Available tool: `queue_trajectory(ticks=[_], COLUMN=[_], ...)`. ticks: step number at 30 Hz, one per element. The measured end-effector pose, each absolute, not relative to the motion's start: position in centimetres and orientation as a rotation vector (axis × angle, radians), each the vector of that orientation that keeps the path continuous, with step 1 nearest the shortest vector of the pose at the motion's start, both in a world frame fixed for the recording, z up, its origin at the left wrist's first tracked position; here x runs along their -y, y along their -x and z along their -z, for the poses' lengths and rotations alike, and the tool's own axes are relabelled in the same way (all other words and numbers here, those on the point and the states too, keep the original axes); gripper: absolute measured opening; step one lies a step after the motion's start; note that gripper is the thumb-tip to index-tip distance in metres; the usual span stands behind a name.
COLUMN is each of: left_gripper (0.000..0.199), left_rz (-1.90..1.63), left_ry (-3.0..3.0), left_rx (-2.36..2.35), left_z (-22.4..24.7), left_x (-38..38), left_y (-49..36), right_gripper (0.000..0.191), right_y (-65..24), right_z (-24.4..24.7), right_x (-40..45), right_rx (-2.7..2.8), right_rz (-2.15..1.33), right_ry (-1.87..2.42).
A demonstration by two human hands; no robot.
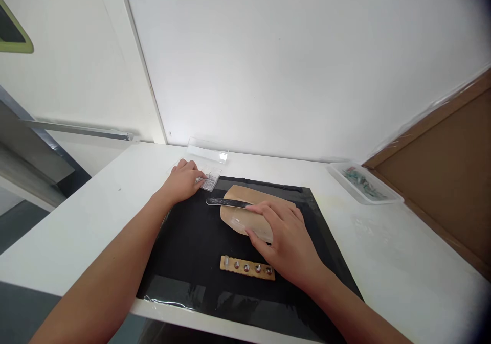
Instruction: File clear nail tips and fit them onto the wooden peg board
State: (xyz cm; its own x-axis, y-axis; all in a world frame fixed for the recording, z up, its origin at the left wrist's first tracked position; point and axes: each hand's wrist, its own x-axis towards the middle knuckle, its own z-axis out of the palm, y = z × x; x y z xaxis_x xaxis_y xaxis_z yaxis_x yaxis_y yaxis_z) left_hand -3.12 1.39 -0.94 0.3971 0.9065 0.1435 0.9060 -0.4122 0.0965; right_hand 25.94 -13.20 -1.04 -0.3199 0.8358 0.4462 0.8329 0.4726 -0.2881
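Observation:
My left hand (187,179) reaches to a clear plastic compartment box (210,182), its fingertips bunched over one corner. Whatever those fingers pinch, if anything, is too small to make out. A dark nail file (226,202) juts leftward from the fingers of my right hand (286,234), above a beige sheet (238,193). The thumb of that hand rests lower, beside a clear, shiny plastic piece (245,225) on the sheet. Nearer to me lies a tan strip (251,268) bearing several round metallic studs; a clear nail tip (226,262) stands at its left end.
A black mat (192,236) covers the middle of the white table (95,196). The box's transparent lid (207,151) stands raised near the wall. At the right, a white plastic tray (362,183) holds small green packets, near a brown board (448,175).

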Motion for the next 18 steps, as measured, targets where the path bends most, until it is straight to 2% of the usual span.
queue_trajectory(ticks=[18], left_gripper=[0.039], left_rz=[-0.186], left_ry=[-2.636], left_rx=[-1.606], left_z=[0.55], left_x=[-0.99], left_y=[2.99], right_gripper=[0.033], right_y=[-26.61], right_z=[0.79], right_x=[12.93], right_rx=[2.255], right_rz=[-0.040], right_ry=[1.356])
